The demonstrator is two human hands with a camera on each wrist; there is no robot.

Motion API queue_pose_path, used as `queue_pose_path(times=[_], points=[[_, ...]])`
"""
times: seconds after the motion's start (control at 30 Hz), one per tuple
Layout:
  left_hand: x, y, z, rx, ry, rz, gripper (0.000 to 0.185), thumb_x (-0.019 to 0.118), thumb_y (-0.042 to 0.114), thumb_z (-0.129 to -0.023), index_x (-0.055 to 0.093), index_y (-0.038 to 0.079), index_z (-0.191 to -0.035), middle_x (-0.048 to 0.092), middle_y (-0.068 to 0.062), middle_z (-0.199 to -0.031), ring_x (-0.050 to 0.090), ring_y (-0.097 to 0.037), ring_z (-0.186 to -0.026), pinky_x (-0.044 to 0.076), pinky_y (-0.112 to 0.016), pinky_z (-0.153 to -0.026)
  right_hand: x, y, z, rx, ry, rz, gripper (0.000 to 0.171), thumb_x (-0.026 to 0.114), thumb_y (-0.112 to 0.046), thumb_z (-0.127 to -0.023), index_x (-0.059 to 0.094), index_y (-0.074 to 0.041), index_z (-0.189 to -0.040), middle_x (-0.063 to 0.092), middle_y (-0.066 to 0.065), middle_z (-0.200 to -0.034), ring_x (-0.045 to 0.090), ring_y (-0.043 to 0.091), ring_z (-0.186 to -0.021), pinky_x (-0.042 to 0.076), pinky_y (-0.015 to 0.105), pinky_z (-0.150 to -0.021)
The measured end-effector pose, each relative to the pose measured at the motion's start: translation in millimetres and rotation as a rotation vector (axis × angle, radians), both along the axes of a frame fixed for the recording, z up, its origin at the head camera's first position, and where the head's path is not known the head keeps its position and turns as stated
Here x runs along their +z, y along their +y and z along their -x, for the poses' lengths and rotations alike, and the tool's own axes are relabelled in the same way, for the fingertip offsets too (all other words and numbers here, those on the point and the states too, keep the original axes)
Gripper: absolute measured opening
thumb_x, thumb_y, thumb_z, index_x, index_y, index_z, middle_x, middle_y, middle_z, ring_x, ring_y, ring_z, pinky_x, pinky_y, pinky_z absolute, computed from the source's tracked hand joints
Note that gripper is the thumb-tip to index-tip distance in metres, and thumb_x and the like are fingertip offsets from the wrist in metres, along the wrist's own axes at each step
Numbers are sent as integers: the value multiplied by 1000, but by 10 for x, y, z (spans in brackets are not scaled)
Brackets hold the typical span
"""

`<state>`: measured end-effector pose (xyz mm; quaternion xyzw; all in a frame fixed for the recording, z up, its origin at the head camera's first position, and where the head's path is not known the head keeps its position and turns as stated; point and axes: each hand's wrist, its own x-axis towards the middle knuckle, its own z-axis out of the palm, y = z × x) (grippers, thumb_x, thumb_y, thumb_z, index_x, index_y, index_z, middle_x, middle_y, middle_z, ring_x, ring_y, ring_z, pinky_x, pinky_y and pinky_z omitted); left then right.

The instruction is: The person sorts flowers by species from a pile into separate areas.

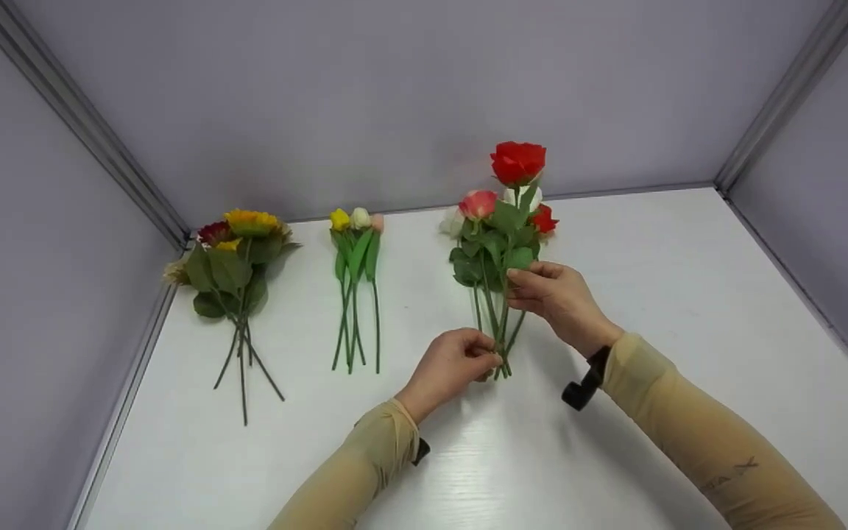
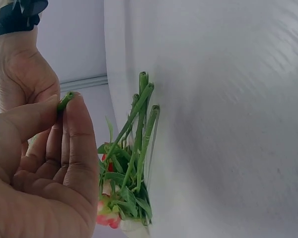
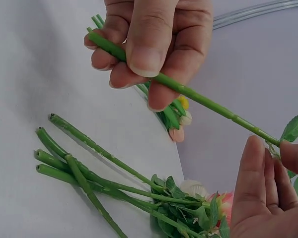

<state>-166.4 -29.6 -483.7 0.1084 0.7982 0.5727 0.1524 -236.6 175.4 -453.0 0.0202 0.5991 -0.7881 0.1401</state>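
A red rose [image 1: 518,162] on a long green stem [image 3: 198,96] is held up above the white table [image 1: 689,294]. My left hand [image 1: 486,358] pinches the stem's cut end [image 2: 65,100] between thumb and fingers. My right hand [image 1: 520,283] pinches the same stem higher up, just under its leaves. Under the raised rose, a bunch of roses [image 1: 477,213] in pink, white and red lies flat, its bare stems [image 3: 89,168] side by side on the table. The right wrist view shows the left hand [image 3: 139,59] gripping the stem from above and the right hand [image 3: 275,148] at the lower right.
A bunch with a sunflower [image 1: 236,258] lies at the table's far left, near the wall. A small bunch of tulips [image 1: 356,280] in yellow, white and pink lies between it and the roses. Grey walls close in the table on three sides.
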Motion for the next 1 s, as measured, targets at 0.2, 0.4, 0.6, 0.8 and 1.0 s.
queue_pose_path(times=[0.2,0.4,0.6,0.8,1.0], points=[[-13,17,15,-7,-41,-18,17,77,13,-93,70,4,-105,73,-2,-89,71,-15,-74,60,-32,-68,7,11,-13,26,3,-33,32,77,-14,-94,63,7,-114,70,19,-102,72,26,-88,58,42,-90],[-31,37,21,-6,-76,-37,14,77,12,-93,69,5,-101,73,-3,-87,72,-17,-73,61,-38,-71,3,21,-16,39,31,-118,50,79,-18,-93,59,12,-128,69,17,-108,70,26,-93,59,39,-89],[-41,84,11,-17,-98,-45,13,75,11,-94,65,6,-99,73,-4,-88,72,-17,-75,61,-36,-71,-24,9,-13,21,57,-175,39,79,-18,-93,66,9,-116,69,19,-103,70,22,-87,60,38,-85],[-52,97,4,-35,-44,-19,12,75,12,-94,65,6,-99,72,-2,-87,71,-15,-73,62,-40,-72,-7,-10,-18,18,68,-188,32,79,-18,-93,66,6,-111,67,22,-105,69,21,-85,61,36,-83],[-15,94,-2,-40,-10,-32,26,75,23,-96,69,5,-113,71,1,-94,72,-16,-81,61,-41,-77,50,15,63,14,109,-244,31,78,-19,-94,65,6,-106,66,20,-104,69,22,-87,60,36,-84]])
